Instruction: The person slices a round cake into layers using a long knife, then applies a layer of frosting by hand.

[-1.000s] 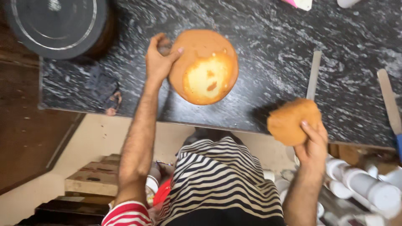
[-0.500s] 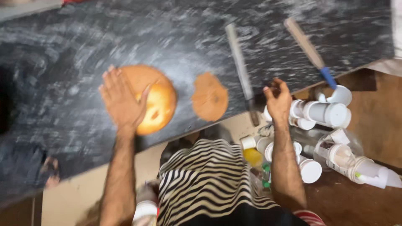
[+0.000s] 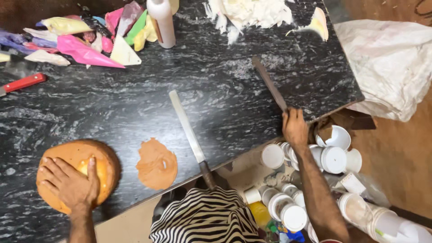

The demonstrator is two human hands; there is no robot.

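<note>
My left hand (image 3: 69,184) lies flat on a round brown sponge cake (image 3: 105,168) at the near left of the black marble counter (image 3: 121,108). A thin brown cake slice (image 3: 156,164) lies on the counter beside it. A long flat knife (image 3: 189,132) lies to the right of the slice, handle toward me. My right hand (image 3: 294,127) grips the handle end of a second long dark knife (image 3: 268,82) at the counter's near right edge.
Coloured piping bags (image 3: 83,33) and a white bottle (image 3: 162,22) sit at the far left, white cream (image 3: 247,13) at the far middle. A red-handled tool (image 3: 24,83) lies left. Several white lidded containers (image 3: 324,157) crowd below the counter at right, beside a white sack (image 3: 387,63).
My right hand has put down the cake slice on the counter and moved right to the dark knife's handle. My left hand stays on the cake. My view has swung right.
</note>
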